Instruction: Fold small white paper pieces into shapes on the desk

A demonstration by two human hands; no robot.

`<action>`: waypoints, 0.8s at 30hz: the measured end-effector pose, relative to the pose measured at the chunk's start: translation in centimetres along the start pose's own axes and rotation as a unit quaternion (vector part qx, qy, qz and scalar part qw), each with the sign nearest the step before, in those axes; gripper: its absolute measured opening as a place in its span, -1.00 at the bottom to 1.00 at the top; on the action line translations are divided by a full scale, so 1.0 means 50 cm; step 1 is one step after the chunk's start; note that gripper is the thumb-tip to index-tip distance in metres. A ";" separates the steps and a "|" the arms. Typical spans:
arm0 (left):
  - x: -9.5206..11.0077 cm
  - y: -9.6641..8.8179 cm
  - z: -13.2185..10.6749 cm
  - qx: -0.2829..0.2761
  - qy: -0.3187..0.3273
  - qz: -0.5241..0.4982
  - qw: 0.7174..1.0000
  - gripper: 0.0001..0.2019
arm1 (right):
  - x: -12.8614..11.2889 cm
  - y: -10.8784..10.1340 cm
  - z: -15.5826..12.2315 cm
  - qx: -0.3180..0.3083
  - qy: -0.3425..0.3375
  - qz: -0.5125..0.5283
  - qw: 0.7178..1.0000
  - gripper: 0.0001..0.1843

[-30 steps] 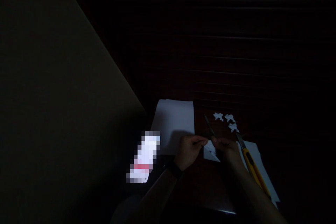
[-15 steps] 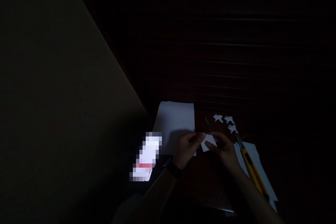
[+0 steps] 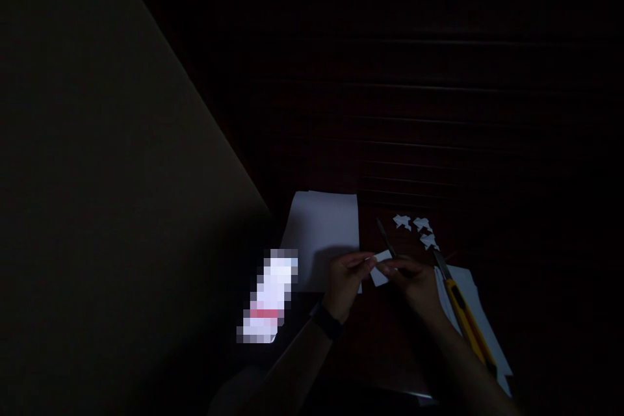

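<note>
A small white piece of paper (image 3: 379, 277) is held between both hands over the dark table. My left hand (image 3: 344, 279), with a dark band on its wrist, pinches the paper's left side. From the right, my right hand (image 3: 414, 278) grips it between thumb and fingers. Both hands are closed on it, and their fingertips nearly meet. Just beyond the paper lies a thin dark pen-like tool (image 3: 384, 234). Its near end is close to my right hand. Several small folded paper shapes (image 3: 402, 221) lie farther off.
Left of my hands is a stack of white sheets (image 3: 324, 224). A lit phone (image 3: 270, 296), its screen blurred out, stands nearer. On the right, a yellow utility knife (image 3: 465, 318) with its blade out rests on more white paper (image 3: 487, 318). Slatted dark wood rises behind.
My right thumb and fingers have shifted left along the small paper, toward my left fingertips. The paper is turned a little. The whole view has moved slightly.
</note>
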State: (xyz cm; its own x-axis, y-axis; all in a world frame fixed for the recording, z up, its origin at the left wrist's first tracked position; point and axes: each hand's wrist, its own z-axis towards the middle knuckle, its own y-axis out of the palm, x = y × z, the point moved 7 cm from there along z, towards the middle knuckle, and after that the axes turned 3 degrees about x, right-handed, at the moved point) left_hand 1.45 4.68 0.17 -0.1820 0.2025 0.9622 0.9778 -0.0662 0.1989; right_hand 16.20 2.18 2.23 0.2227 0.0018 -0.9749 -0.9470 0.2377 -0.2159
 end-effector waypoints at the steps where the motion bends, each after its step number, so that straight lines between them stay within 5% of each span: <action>1: -0.001 0.001 0.001 0.006 -0.002 0.001 1.000 -0.71 | 0.002 0.000 0.000 0.005 -0.002 -0.005 1.000 -0.88; 15: 0.001 -0.006 0.002 0.049 -0.035 -0.041 0.997 -0.72 | 0.004 -0.009 -0.002 0.036 0.079 0.023 0.996 -0.80; 24: 0.038 -0.026 -0.019 0.084 0.013 0.006 0.996 -0.77 | 0.008 0.004 -0.020 0.083 0.076 0.120 0.986 -0.70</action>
State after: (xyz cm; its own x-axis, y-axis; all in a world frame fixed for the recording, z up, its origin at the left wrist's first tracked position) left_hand -0.28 4.24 1.89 -0.1714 0.1768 0.9692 0.9830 0.0971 0.1561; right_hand 15.87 1.25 1.75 -0.0519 -0.0651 -0.9965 -0.9149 0.4030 0.0213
